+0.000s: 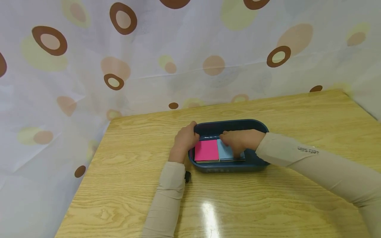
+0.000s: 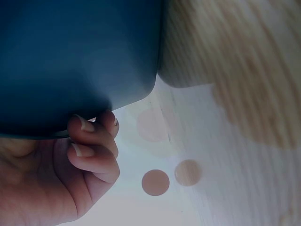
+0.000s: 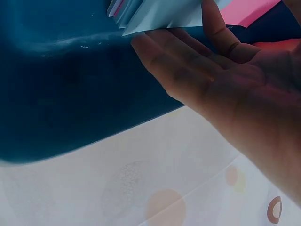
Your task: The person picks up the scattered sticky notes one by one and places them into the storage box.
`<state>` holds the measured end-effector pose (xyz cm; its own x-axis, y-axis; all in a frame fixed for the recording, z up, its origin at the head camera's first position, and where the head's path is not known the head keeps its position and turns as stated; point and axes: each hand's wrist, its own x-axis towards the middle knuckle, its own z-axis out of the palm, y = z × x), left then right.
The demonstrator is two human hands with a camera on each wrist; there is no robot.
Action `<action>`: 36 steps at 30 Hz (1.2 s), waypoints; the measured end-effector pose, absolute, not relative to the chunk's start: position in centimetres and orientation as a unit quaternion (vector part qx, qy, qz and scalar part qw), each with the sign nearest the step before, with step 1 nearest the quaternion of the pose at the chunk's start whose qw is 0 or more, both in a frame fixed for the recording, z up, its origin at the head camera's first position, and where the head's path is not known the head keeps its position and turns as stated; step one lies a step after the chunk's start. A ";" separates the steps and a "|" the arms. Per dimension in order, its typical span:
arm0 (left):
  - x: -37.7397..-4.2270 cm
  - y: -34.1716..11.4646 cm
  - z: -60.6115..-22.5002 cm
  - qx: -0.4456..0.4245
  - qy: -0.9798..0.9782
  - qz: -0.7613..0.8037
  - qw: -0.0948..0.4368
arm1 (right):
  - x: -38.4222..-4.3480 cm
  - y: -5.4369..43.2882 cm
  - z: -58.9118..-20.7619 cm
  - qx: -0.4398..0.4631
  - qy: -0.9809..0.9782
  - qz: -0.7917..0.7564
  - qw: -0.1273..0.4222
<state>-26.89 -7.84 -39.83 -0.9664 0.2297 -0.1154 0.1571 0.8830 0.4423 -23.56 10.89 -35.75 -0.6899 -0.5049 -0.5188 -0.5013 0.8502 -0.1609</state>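
A dark blue oblong plastic tub [image 1: 232,168] stands on the table. My left hand [image 1: 186,137] grips its left end at the rim; in the left wrist view the fingers [image 2: 96,160] curl against the tub wall. Inside lie two stacks of square paper side by side, a pink stack [image 1: 206,150] at the left and a light blue stack [image 1: 224,152] to its right. Reaching in from the right, my right hand [image 1: 242,140] pinches the light blue stack and covers part of it. The right wrist view shows the thumb and fingers at the light blue sheets' edges.
The wood-grain table [image 1: 134,198] extends around the tub. A patterned white sheet [image 1: 190,43] hangs behind the table and down its left side. A small black object [image 1: 187,176] shows beside my left cuff.
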 end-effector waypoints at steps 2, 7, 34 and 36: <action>-26.8 -7.8 -39.8 0.100 0.966 0.221 0.084 | -23.6 10.8 -35.9 -0.273 0.919 0.001 0.283; -26.8 -7.7 -39.9 0.102 0.966 0.222 0.086 | -23.5 10.6 -36.0 -0.278 0.919 0.016 0.279; -27.0 -8.1 -39.9 0.100 0.965 0.228 0.081 | -20.5 18.4 -28.3 -0.228 0.953 -0.191 0.053; -27.0 -8.2 -39.9 0.098 0.966 0.225 0.079 | -20.0 20.1 -28.7 -0.183 0.964 -0.188 0.032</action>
<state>-27.00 -8.25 -39.93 -0.9682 0.2251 -0.1095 0.1536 0.8796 0.4502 -19.98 20.15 -28.72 -0.9308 -0.3655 0.0067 -0.3412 0.8622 -0.3744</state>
